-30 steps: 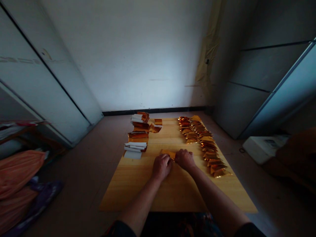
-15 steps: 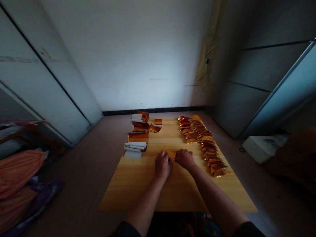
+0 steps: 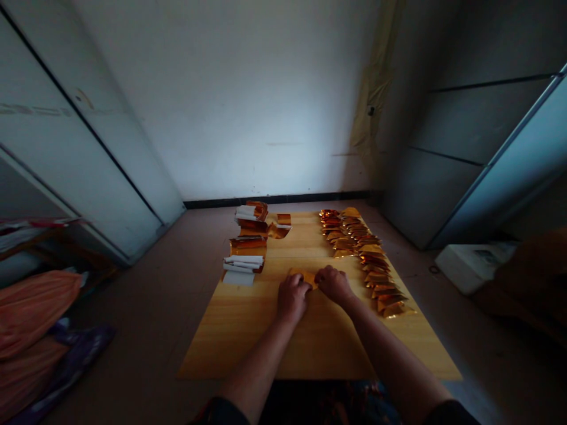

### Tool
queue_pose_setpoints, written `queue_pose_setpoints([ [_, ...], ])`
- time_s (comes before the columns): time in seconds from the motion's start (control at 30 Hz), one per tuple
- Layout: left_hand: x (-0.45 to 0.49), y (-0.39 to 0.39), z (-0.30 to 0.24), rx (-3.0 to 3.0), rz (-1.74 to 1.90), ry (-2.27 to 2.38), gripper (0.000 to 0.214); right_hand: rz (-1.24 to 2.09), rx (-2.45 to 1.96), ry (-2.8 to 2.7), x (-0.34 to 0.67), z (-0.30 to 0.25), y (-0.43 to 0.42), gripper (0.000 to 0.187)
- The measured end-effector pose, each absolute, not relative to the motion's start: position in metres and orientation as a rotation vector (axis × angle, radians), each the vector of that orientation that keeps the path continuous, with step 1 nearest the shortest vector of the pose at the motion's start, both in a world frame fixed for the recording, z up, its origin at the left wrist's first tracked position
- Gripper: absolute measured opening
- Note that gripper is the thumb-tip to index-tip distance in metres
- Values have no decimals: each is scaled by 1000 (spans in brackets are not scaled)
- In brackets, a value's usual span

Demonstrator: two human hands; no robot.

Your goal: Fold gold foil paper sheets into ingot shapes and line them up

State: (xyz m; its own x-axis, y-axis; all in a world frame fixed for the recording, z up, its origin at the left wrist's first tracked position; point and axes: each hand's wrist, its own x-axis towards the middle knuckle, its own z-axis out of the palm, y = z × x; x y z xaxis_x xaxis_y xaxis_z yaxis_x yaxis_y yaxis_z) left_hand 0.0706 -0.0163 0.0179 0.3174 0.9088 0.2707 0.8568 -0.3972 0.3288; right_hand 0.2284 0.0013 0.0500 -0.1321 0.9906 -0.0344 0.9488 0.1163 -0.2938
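Note:
My left hand (image 3: 292, 298) and my right hand (image 3: 334, 285) sit close together on a gold foil paper sheet (image 3: 303, 277), which lies on a light wooden tabletop (image 3: 248, 336). The fingers of both hands pinch or press its near edge, and they hide part of the sheet. To the left stand stacks of gold foil paper (image 3: 248, 243) and white paper strips (image 3: 239, 270). To the right runs a long overlapping row of folded gold foil pieces (image 3: 363, 255), nearest my right hand.
Loose gold foil scraps (image 3: 279, 231) lie at the table's far side. A wall and dark baseboard stand behind the table. Cabinets rise on both sides, orange and purple fabric (image 3: 31, 313) lies at left, and a white box (image 3: 469, 268) sits at right.
My hands have shifted slightly on the gold foil sheet, and the sheet now lies a little further left. The stacks and the row of folded pieces have not moved.

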Motion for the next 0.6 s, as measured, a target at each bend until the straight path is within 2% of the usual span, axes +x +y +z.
queue_pose_setpoints([
  [0.17,61,-11,25,2641,566,1612,21,225,-1622,-2420,240,46,-10,23],
  [0.33,55,-8,27,2668,541,1614,24,278,-1370,-2484,232,41,-24,21],
  [0.6,44,-11,26,2631,606,1487,24,288,-1282,-2396,231,34,-19,15],
])
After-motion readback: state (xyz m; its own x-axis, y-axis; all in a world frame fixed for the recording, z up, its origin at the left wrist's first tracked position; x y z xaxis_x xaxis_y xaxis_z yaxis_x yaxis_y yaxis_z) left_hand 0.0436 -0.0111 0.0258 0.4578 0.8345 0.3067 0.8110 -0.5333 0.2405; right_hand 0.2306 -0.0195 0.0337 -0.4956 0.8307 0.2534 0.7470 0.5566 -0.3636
